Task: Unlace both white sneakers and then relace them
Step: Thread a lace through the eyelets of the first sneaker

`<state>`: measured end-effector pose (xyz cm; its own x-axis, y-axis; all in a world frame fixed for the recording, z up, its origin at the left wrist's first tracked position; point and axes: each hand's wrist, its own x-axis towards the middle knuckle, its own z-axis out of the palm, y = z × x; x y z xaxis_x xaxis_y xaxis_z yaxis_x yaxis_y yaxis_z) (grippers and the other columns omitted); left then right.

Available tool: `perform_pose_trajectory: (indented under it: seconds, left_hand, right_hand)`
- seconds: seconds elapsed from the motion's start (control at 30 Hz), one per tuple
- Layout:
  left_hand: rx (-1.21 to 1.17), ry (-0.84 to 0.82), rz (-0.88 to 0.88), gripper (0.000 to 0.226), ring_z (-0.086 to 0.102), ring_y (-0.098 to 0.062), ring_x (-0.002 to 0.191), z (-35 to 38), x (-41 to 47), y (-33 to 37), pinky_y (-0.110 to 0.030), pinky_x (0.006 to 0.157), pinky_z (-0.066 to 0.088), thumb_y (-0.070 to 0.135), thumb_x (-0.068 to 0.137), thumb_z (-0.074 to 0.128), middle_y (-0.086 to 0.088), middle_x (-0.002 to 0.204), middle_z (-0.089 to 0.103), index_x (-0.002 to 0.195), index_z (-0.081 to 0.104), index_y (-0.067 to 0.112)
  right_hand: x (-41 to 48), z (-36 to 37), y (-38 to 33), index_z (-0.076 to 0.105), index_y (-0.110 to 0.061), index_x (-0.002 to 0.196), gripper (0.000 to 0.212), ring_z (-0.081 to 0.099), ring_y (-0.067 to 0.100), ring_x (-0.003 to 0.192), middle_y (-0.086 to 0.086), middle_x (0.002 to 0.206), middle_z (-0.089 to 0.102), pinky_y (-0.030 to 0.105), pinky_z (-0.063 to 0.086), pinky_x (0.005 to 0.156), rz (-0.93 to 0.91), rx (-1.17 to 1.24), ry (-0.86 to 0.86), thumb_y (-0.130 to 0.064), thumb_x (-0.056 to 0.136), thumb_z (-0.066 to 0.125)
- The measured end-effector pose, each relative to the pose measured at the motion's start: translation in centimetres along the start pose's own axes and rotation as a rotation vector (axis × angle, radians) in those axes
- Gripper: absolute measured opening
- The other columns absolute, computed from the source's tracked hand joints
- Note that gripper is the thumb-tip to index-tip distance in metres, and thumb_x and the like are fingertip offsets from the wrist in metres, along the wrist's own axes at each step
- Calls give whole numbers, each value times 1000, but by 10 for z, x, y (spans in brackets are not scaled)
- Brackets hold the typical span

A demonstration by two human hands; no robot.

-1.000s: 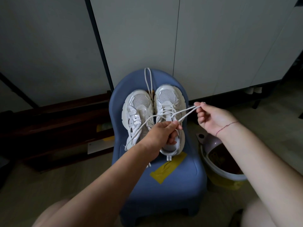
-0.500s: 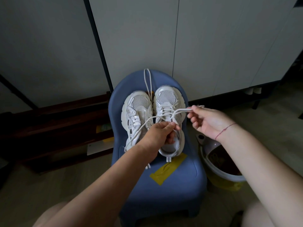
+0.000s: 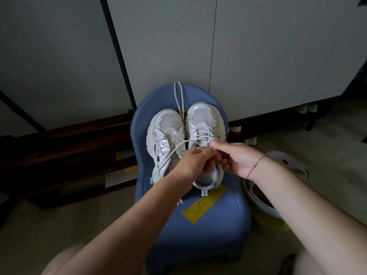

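Two white sneakers stand side by side, toes away from me, on a blue chair (image 3: pixel 200 233). The left sneaker (image 3: pixel 164 133) has no lace in its eyelets; a loose white lace (image 3: pixel 178 96) lies between the shoes and runs up the chair back. The right sneaker (image 3: pixel 204 124) is laced over its front part. My left hand (image 3: pixel 195 162) pinches one lace end (image 3: pixel 168 153) that trails down over the left sneaker. My right hand (image 3: pixel 236 157) pinches the other lace end at the right sneaker's tongue. Both hands meet over the shoe's opening.
Yellow tape (image 3: pixel 204 205) is stuck on the chair seat. A white bin (image 3: pixel 264 207) with a grey lid stands right of the chair. White cabinet doors (image 3: pixel 258 56) rise behind it. Dark wooden boards (image 3: pixel 65 147) lie at the left on the floor.
My right hand has come in leftward from beside the shoe with the lace, which has gone from stretched out to slack. The left hand has stayed over the right sneaker's opening.
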<state>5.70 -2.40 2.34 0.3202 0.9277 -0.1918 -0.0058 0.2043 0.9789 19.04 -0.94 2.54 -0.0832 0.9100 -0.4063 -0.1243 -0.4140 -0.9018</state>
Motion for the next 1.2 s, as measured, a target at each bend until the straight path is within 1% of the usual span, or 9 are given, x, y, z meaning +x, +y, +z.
perform_pose_trajectory:
  seconds: [0.13,0.23,0.37,0.53,0.67,0.77,0.87,1.07,1.2]
  left_hand:
    - [72,61,-31,35,48,-7,51,2,2,-5,-16,56,43,12,99,49,1,56,54,66,62,10]
    - [123,217,-58,31,53,-15,62,-1,12,-14,-32,72,46,14,97,53,-1,62,59,68,63,15]
    - [90,279,-83,20,62,-25,87,4,18,-20,-38,90,50,16,97,53,-6,84,66,82,64,23]
    - [-287,199,-191,27,59,-14,79,12,21,-19,-22,74,48,9,102,40,-5,84,64,87,62,11]
    - [-520,236,-267,27,58,-14,78,15,26,-15,-21,74,45,8,102,40,-5,82,63,86,62,9]
    - [-631,261,-287,28,58,-15,75,17,26,-16,-23,72,45,6,101,43,-2,64,67,82,63,8]
    - [-707,297,-327,27,54,-14,67,17,29,-18,-21,64,45,6,100,46,0,50,63,78,62,7]
    - [-758,316,-330,24,52,-12,63,18,31,-22,-17,55,48,5,97,52,-2,55,64,77,64,5]
    - [-758,315,-324,24,51,-12,62,18,32,-24,-18,57,47,5,97,52,-1,55,63,77,65,6]
  right_hand:
    - [7,-4,-2,63,-7,76,13,40,2,39,-5,48,51,11,30,38,-87,99,56,-10,88,61]
    - [13,-11,-1,64,-1,87,5,52,0,41,3,60,58,10,39,40,-123,159,168,-2,89,59]
    - [22,-13,8,60,1,95,6,57,1,40,-2,46,61,11,46,42,-123,140,240,0,90,57]
    - [25,-12,11,62,0,89,6,55,0,39,8,62,59,12,46,43,-238,-153,283,0,91,56]
    - [26,-15,8,64,-12,68,23,56,6,46,5,61,62,13,43,46,-367,-482,314,-1,88,58]
    - [26,-15,6,62,-16,66,24,54,0,41,0,58,62,9,42,46,-444,-642,338,-3,86,58]
    - [28,-11,7,62,-16,69,20,54,-2,41,-5,56,60,6,43,49,-507,-728,345,-5,86,60]
    - [30,-9,8,65,-12,75,9,60,12,51,2,62,65,24,51,64,-606,-786,420,-9,84,64]
    - [34,-10,7,55,-17,71,19,59,12,49,5,57,64,24,49,61,-575,-727,408,-8,80,69]
